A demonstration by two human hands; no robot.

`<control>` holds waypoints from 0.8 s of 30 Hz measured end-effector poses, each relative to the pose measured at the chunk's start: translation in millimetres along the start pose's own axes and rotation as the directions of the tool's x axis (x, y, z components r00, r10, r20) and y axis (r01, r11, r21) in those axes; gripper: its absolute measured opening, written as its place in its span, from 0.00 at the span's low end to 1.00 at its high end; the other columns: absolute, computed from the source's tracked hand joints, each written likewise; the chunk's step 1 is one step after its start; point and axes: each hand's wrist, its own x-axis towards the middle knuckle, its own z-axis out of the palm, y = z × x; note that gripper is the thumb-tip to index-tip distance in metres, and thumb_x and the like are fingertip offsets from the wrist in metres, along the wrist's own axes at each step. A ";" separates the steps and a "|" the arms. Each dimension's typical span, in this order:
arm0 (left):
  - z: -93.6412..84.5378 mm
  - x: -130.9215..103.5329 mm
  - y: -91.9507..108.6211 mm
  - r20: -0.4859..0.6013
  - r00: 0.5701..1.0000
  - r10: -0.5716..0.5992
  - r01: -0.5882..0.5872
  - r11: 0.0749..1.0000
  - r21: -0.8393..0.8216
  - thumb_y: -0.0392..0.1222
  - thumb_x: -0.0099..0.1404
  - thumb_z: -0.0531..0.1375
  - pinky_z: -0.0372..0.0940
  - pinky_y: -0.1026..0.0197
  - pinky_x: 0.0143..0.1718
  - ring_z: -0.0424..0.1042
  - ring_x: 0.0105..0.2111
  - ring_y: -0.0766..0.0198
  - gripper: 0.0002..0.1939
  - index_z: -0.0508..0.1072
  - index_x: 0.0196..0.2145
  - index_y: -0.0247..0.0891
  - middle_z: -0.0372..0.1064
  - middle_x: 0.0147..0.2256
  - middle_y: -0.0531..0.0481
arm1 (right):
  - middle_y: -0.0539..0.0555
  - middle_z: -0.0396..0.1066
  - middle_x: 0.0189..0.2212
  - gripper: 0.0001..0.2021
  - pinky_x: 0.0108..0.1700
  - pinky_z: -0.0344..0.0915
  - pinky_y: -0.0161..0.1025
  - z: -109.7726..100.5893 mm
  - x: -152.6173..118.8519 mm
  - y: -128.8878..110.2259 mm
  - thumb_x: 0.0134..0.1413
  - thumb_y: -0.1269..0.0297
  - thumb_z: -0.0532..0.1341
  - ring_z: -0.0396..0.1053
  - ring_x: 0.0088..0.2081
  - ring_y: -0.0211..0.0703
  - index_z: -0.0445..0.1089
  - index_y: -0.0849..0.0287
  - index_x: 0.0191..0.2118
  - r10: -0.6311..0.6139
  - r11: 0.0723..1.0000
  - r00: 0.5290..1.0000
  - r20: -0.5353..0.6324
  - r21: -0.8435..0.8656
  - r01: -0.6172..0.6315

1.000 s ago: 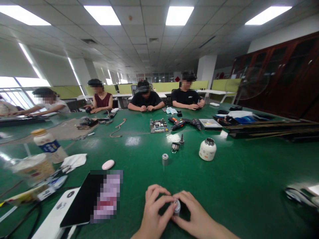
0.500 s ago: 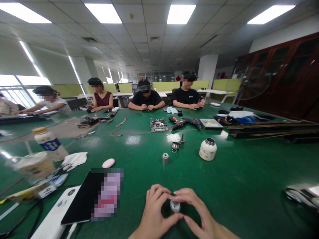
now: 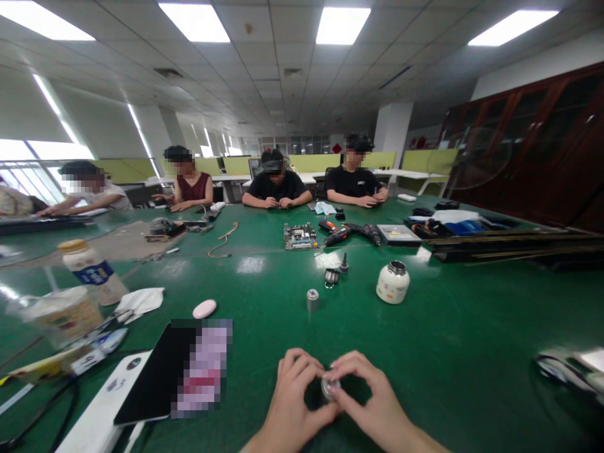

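Near the table's front edge, a small round silver metal part (image 3: pixel 325 389) sits between my two hands, mostly covered by fingers. My left hand (image 3: pixel 293 399) curls around its left side, fingertips at the far side and thumb at the near side. My right hand (image 3: pixel 372 399) closes on it from the right, with the thumb over its top and the index finger behind. Farther ahead stands a similar metal cylinder (image 3: pixel 312 301), upright. Beyond that lie a metal piece with a ring (image 3: pixel 331 278) and a dark stepped metal part (image 3: pixel 344 263).
A cream flask (image 3: pixel 393 284) stands uncapped to the right. Leftward are a tablet (image 3: pixel 153 374), a pink oval object (image 3: pixel 204 308) and a capped bottle (image 3: pixel 94 274). A circuit board (image 3: pixel 301 236) and a power drill (image 3: pixel 370 231) lie farther back; several people sit across the green table (image 3: pixel 264 333).
My right thumb has moved up and left, from beside the left thumb onto the metal part's top. The left hand has barely moved.
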 end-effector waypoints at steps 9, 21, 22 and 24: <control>-0.5 1.1 -2.4 0.014 1.000 -0.017 0.017 0.999 0.028 0.52 0.53 0.72 0.60 0.49 0.45 0.65 0.44 0.49 0.18 0.73 0.35 0.40 0.74 0.38 0.48 | 0.55 0.78 0.36 0.05 0.48 0.69 0.47 -32.5 28.5 41.5 0.56 0.63 0.64 0.77 0.41 0.49 0.71 0.57 0.36 0.137 0.990 0.984 -0.116 -0.024 -0.141; -0.2 -0.3 -2.0 0.024 0.999 -0.025 0.025 1.000 0.009 0.50 0.53 0.72 0.61 0.49 0.45 0.65 0.43 0.50 0.18 0.72 0.35 0.40 0.74 0.38 0.47 | 0.56 0.79 0.37 0.04 0.52 0.68 0.49 -33.8 25.9 34.4 0.57 0.64 0.64 0.75 0.46 0.51 0.74 0.58 0.36 0.134 0.990 0.990 -0.047 -0.036 -0.136; -0.1 -0.4 -2.0 0.024 0.999 -0.026 0.026 1.000 0.007 0.50 0.53 0.72 0.61 0.49 0.45 0.65 0.43 0.50 0.18 0.72 0.35 0.40 0.74 0.37 0.48 | 0.55 0.79 0.37 0.03 0.52 0.67 0.48 -30.2 23.1 24.6 0.57 0.64 0.65 0.74 0.47 0.50 0.73 0.57 0.34 0.122 0.992 0.992 -0.032 -0.027 -0.123; 0.0 -0.6 -2.0 0.021 1.000 -0.022 0.022 1.000 0.005 0.49 0.54 0.72 0.61 0.49 0.44 0.65 0.43 0.50 0.17 0.72 0.36 0.40 0.74 0.37 0.48 | 0.53 0.80 0.36 0.01 0.54 0.65 0.48 -22.8 16.8 7.1 0.55 0.66 0.66 0.73 0.48 0.50 0.74 0.55 0.33 0.082 0.996 0.996 0.041 -0.027 -0.081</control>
